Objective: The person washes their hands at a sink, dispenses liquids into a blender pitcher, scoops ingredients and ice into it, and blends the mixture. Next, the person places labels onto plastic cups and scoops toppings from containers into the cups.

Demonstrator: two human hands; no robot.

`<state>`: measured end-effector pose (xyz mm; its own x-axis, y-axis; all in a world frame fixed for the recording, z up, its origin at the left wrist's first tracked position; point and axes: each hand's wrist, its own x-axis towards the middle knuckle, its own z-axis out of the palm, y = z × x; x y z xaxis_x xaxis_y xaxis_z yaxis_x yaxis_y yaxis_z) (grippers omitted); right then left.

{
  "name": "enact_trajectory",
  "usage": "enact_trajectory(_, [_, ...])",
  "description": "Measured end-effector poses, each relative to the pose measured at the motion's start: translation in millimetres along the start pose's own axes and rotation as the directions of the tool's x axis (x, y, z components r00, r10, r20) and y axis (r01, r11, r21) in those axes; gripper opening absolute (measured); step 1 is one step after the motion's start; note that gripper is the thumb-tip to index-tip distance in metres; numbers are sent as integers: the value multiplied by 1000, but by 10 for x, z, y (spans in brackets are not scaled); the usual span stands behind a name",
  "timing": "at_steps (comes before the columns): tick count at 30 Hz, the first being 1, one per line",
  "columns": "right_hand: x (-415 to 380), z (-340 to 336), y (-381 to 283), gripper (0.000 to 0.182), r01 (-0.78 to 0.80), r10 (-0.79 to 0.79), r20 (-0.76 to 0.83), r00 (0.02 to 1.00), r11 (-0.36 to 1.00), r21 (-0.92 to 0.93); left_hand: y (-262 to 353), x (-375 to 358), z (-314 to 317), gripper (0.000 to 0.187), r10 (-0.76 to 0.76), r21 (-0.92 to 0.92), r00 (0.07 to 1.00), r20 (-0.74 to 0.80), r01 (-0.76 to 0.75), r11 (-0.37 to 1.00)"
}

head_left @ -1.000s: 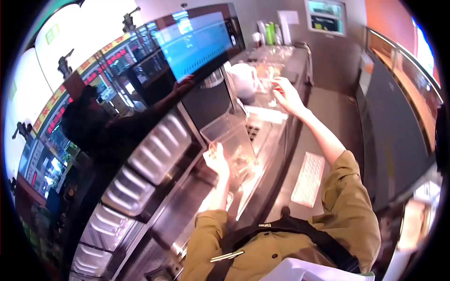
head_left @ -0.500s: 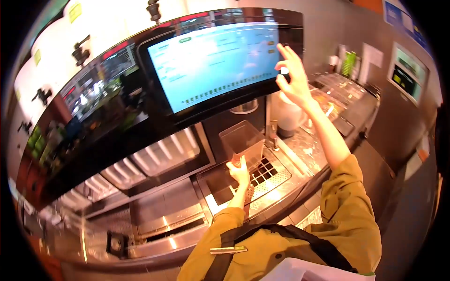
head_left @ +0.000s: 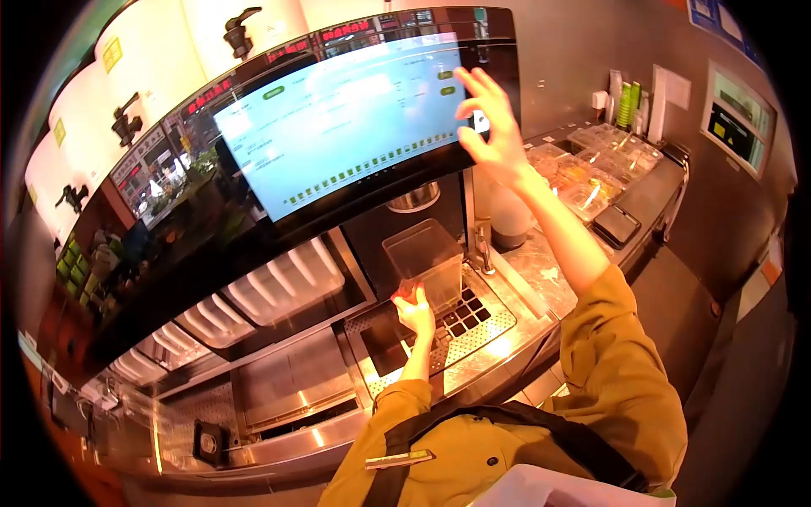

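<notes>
Judging by its thin, see-through walls, the clear tub (head_left: 441, 272) seemed light and stiff, not soft. It looked as if it could be slippery when wet and might crack if dropped. The best place to take hold seemed to be the near side, where it was gripped by the left hand (head_left: 416, 313), with the fingers closed on it. Whether a handle was held there could not be told. The tub was held over the drain grid (head_left: 475, 311), just beside the small tap (head_left: 482, 247); whether the grid was touched by it could not be told. Nothing was held by the right hand (head_left: 497, 139). It was held up open, with bent fingers, in front of the big screen's (head_left: 338, 127) right end. Whether the glass was touched could not be seen.

One tub, one grid, one small tap and one big screen could be counted. Three black spouts (head_left: 127, 122) were seen on the white tanks (head_left: 173, 63). The clear boxes (head_left: 583, 173) were too bunched up to be counted.
</notes>
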<state>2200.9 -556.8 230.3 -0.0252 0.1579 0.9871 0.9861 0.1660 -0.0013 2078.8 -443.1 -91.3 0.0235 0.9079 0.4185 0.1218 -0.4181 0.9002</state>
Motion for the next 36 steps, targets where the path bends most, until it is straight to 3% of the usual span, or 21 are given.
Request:
enact_trajectory(3, [-164, -131, -303, 16, -40, 52, -119, 992, 994, 104, -46, 11, 11, 46, -60, 55, 998, 14, 59, 997])
enact_trajectory(5, [-449, -89, -435, 18, -108, 120, -65, 991, 982, 157, -58, 18, 12, 47, -61, 66, 998, 17, 59, 996])
enact_trajectory(7, [-743, 30, -588, 19, -26, 27, -8, 1000, 995, 97, -31, 23, -8, 51, -48, 11, 998, 28, 48, 999])
enact_trajectory(9, [-1194, 214, -673, 19, -145, 130, 76, 989, 959, 245, -52, 12, -15, 52, -100, -88, 990, 103, 110, 990])
enact_trajectory(11, [-1497, 388, -891, 21, -158, 133, 123, 983, 961, 228, -61, 81, -19, 54, -123, -177, 984, 131, 146, 973])
enact_trajectory(13, [-1761, 626, -1195, 23, -263, 232, 133, 964, 910, 321, -120, 79, -59, 55, -128, -245, 982, 140, 159, 956])
enact_trajectory(15, [-1938, 893, -1498, 24, -327, 300, 130, 945, 869, 370, -188, 100, -267, 45, 36, -91, 986, 165, -21, 996])
enact_trajectory(17, [-2069, 1203, -1842, 22, -334, 305, 137, 943, 869, 366, -167, 168, -736, 42, 82, -197, 965, 250, -32, 980])
enact_trajectory(20, [-2210, 1832, -2763, 19, -442, 364, 256, 896, 665, 602, -324, 420, -1925, 37, -3, -447, 951, 309, 148, 882])
enact_trajectory(23, [-2129, 2374, -3921, 23, -372, 189, 326, 926, 600, 709, -1111, 819, -3628, 34, -158, -598, 983, 89, 180, 781])
enact_trajectory(24, [-2166, 2588, -4363, 21, -447, 179, 410, 894, 420, 790, -1590, 949, -4178, 29, -73, -460, 984, -163, -10, 888])
enact_trajectory(25, [-2101, 2761, -4791, 23, -358, 117, 339, 933, 357, 863, -1572, 972, -4784, 28, -87, -372, 963, -257, -15, 928])
enact_trajectory(28, [-2346, 3297, -6218, 25, -603, -43, 604, 796, 17, 797, -1355, 961, -6487, 26, -143, -112, 842, -520, 99, 989])
enact_trajectory(29, [-2391, 3455, -6588, 27, -637, -124, 629, 767, -34, 770, -1279, 939, -6925, 27, -165, -47, 754, -636, 175, 983])
enact_trajectory(30, [-2457, 3605, -6958, 28, -610, -200, 607, 769, 52, 791, -1325, 854, -7449, 32, -57, 284, 778, -626, 295, 912])
enact_trajectory(31, [-2463, 3728, -7253, 30, -637, -290, 631, 719, 87, 766, -1549, 765, -7971, 38, -22, 360, 801, -598, 293, 886])
enact_trajectory(33, [-2554, 4047, -7754, 30, -614, -322, 596, 736, 55, 788, -1719, 717, -8701, 57, -25, 418, 751, -660, 395, 818])
enact_trajectory(34, [-2682, 4236, -7982, 31, -750, -377, 704, 601, 37, 660, -1745, 731, -9016, 65, -69, 374, 715, -695, 442, 816])
enact_trajectory(36, [-2808, 4724, -8357, 29, -870, -430, 794, 429, 40, 492, -1792, 873, -9512, 69, -225, 158, 637, -737, 486, 860])
